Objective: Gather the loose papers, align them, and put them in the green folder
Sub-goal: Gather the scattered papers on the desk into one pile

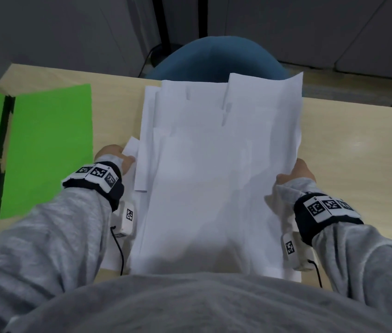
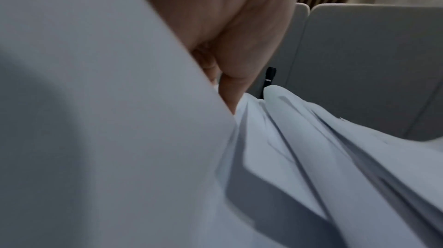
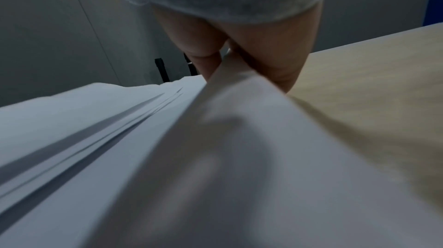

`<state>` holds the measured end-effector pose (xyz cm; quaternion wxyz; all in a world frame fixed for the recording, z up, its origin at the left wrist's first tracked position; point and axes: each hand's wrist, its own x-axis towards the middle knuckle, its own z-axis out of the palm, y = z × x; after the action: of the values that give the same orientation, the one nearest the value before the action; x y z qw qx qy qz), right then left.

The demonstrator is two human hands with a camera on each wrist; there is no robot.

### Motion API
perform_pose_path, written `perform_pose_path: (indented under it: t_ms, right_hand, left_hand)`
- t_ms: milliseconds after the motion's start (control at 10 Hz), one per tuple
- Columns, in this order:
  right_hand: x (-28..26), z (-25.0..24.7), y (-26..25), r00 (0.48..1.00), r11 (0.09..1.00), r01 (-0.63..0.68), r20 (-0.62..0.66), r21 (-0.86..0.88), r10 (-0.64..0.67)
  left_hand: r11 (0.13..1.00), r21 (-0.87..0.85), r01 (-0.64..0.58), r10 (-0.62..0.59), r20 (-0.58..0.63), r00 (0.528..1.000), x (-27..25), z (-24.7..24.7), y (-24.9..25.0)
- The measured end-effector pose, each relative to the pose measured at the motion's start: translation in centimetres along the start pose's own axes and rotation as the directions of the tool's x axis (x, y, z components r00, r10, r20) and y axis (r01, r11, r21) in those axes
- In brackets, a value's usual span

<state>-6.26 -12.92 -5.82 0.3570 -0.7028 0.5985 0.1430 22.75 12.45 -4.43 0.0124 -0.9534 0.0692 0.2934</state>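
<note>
Sheets of plain white paper (image 1: 216, 169), gathered into one loose and uneven stack, are held above a light wooden desk (image 1: 349, 145) by both hands. The stack is gripped at its left edge by the left hand (image 1: 114, 156), whose thumb and fingers are seen in the left wrist view pinched onto the sheets (image 2: 239, 47). The right edge is pinched by the right hand (image 1: 296, 173), and in the right wrist view the thumb and fingers (image 3: 271, 59) are shown closed onto the top of that edge. The sheets are not yet squared: several corners and edges are stepped at the far end, and a few narrower pieces are seen sticking out on the left side near the left hand. A bright green card folder (image 1: 46, 150) is laid open and flat on the desk, well to the left of the stack and apart from it. Grey sleeves (image 1: 53, 227) are worn on both arms, with black wristbands bearing square printed markers (image 1: 98, 175). A blue rounded chair back (image 1: 216, 58) is seen beyond the far edge of the desk, with grey partition panels (image 1: 310, 27) behind it.
</note>
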Motion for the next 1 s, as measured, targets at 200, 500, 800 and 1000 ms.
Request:
perform_pose_path:
  t_ms: [200,500,800,1000]
  right_hand:
    - [0.0,-0.8,2.4,0.997,0.99,0.08,0.006,-0.116,-0.08]
    - [-2.6,-1.6,4.2,0.997,0.979,0.07,0.037,-0.19,-0.064]
    - [-3.0,-1.2,5.5,0.974,0.993,-0.079,-0.206,0.088,0.096]
    - [-4.8,-1.2,4.8,0.976,0.996,-0.095,-0.197,0.005,0.094]
  left_hand:
    - [0.986,-0.142,-0.082,0.088,0.037,0.995,-3.2,2.6,0.6]
    - [0.909,-0.415,-0.043,0.006,-0.091,0.996,-5.1,2.7,0.1]
    - [0.858,-0.509,0.07,-0.152,-0.121,0.981,-5.3,-0.3,-1.5]
    - [0.775,-0.622,0.115,-0.037,0.136,0.99,-6.2,2.7,-3.9]
